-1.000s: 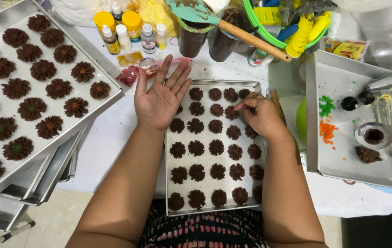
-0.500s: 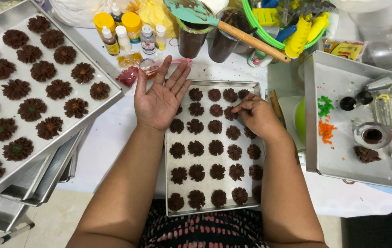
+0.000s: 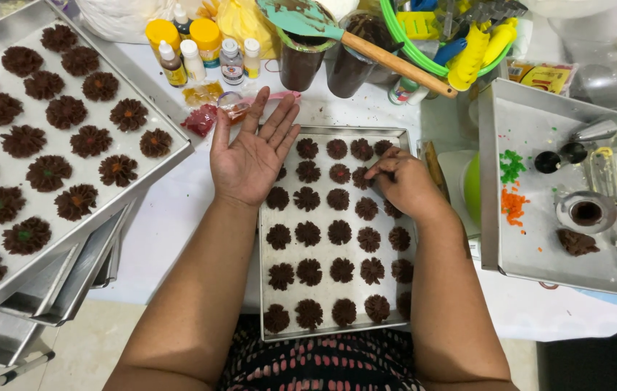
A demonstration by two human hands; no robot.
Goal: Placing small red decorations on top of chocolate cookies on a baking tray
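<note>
Cookies, dark brown flower shapes, sit in rows on a metal tray at the near middle of the worktop, right in front of the person. Right hand is over the far right rows, fingers pinched narrow and down on a cookie in the second row; can't tell if anything small is held between them. Left hand rests palm up at the tray's far left corner, fingers spread wide, nothing clearly in it.

Step in hand, by my read: dressing the cookie centres one at a time, far rows first. Most cookies on this tray look plain in the middle.

Left: a bigger tray of cookies, some with coloured centres, stacked over other trays. Far: small colouring bottles, two dark cups, a spatula. Right: another tray with green bits, orange bits, a dough lump.

Next move likely calls for a light press on the centre so the ridges don't flatten, then shifting one cookie along the row.
</note>
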